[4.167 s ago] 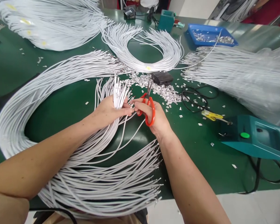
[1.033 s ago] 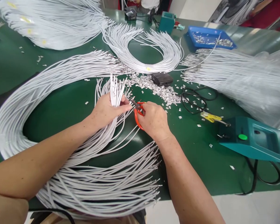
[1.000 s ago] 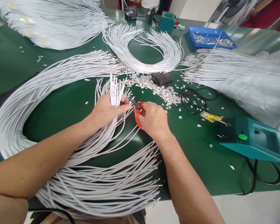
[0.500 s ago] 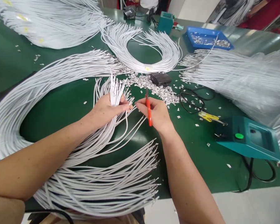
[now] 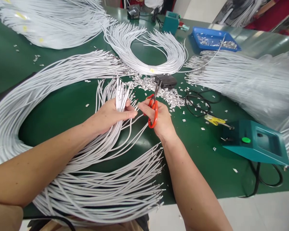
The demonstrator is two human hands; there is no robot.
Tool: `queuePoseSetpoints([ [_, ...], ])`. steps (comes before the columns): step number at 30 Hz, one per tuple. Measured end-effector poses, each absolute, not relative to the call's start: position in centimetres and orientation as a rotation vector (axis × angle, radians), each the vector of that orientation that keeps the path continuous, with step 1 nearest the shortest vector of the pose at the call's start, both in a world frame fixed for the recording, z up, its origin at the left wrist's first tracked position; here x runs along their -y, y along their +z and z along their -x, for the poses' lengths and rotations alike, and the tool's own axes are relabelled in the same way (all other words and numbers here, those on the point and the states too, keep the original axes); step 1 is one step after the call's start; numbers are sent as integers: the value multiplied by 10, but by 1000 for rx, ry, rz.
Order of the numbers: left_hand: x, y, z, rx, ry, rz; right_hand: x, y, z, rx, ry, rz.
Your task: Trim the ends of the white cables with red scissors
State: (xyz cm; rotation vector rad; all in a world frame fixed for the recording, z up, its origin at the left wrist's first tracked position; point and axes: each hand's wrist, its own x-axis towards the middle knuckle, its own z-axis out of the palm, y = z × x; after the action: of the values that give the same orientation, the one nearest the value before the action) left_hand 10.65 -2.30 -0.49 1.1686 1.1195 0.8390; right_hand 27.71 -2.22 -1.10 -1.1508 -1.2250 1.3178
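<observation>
A bunch of white cables (image 5: pixel 121 96) stands upright in my left hand (image 5: pixel 110 115), its fingers wrapped round them and its thumb stretched across toward the right. Close beside it, my right hand (image 5: pixel 160 117) is closed round red-handled scissors (image 5: pixel 154 110), whose dark blades point up and away from me. Its thumb and fingertips come near the ends of a few loose cables, though I cannot make out whether they pinch one. Below both hands lies a wide spread of more white cables (image 5: pixel 106 192), their stripped ends facing right.
Small silvery scraps (image 5: pixel 168 94) lie round a black block (image 5: pixel 166 81). Coiled white cables (image 5: pixel 144 65) and a blue tray (image 5: pixel 215 38) are farther back. On the right are a green machine (image 5: pixel 257 139), a yellow-handled tool (image 5: pixel 215 120) and bagged cables (image 5: pixel 252 80).
The scissors have turned in my right hand, so both handle loops and the blades now show. My left thumb has shifted slightly right; the cable bunch stays in that hand.
</observation>
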Motion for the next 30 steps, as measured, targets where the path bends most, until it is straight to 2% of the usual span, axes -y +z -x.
queuePoseSetpoints([
  [5,23,-4,-109,-1227,900,-1153,30,-5,-270,1379,1184,1130],
  [10,23,-4,-109,-1258,872,-1126,27,-10,-271,1132,1181,1234],
  [15,23,-4,-107,-1214,827,-1223,25,-11,-272,1171,1332,1184],
  [21,20,-2,-102,-1127,789,-1003,20,-10,-279,984,1188,1305],
  [30,21,-9,-110,-1094,804,-1109,24,-9,-272,1067,1439,1155],
])
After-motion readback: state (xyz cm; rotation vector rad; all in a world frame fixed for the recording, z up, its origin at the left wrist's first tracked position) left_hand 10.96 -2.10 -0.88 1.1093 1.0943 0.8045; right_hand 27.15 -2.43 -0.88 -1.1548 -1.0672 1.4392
